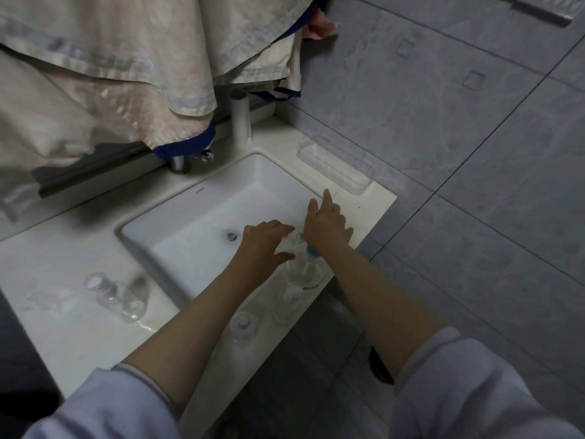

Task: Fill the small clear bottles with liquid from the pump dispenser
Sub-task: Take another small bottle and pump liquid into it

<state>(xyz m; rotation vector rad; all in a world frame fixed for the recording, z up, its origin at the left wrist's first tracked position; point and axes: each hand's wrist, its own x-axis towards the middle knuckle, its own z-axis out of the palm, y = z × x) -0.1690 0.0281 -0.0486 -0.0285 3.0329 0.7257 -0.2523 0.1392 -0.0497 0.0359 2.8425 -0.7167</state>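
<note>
Over the sink's [177,198] right edge, left hand [264,243] grips a small clear bottle [289,245] beside the pump dispenser [305,269]; right hand [326,224] presses its top, fingers straight.

Not much to read here tbh. There's a tiny dark brand mark printed on the inner back wall of the sink [199,191], but it's way too small to make out. The pump dispenser [305,274] by the worktop's front edge has a bit of blue print low on its clear body, also blurred. Nothing else has lettering I can read.
</note>
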